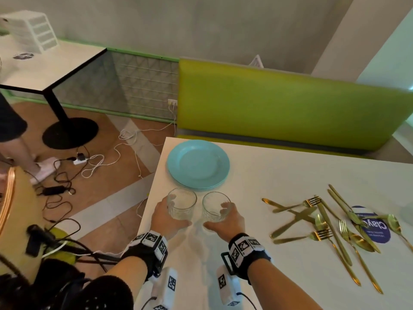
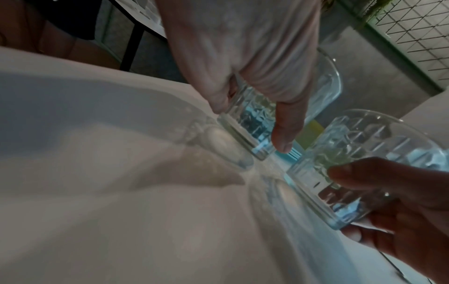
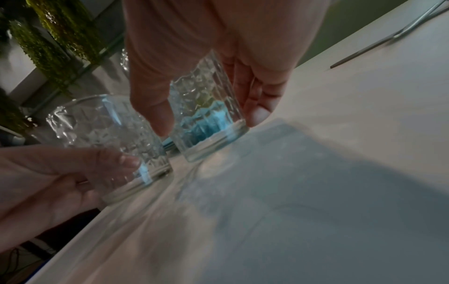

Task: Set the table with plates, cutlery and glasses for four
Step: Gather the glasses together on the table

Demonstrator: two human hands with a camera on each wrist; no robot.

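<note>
Two clear cut-pattern glasses stand side by side near the left front of the white table [image 1: 279, 175]. My left hand [image 1: 166, 217] grips the left glass [image 1: 181, 206] [image 2: 250, 123] [image 3: 116, 142], thumb on one side and fingers round the other. My right hand [image 1: 225, 218] grips the right glass [image 1: 216, 206] [image 3: 206, 115] [image 2: 359, 163] the same way. Both glass bases sit at or just above the tabletop. A stack of light blue plates [image 1: 198, 164] lies just beyond the glasses. Gold forks, knives and spoons [image 1: 330, 227] lie scattered to the right.
The table's left edge [image 1: 152, 189] runs close to my left hand. A green bench [image 1: 279, 104] backs the far side. Cables [image 1: 89, 162] cover the floor at left, where another person's legs [image 1: 24, 153] and a second table [image 1: 51, 66] stand. A blue round sticker [image 1: 375, 227] lies under the cutlery.
</note>
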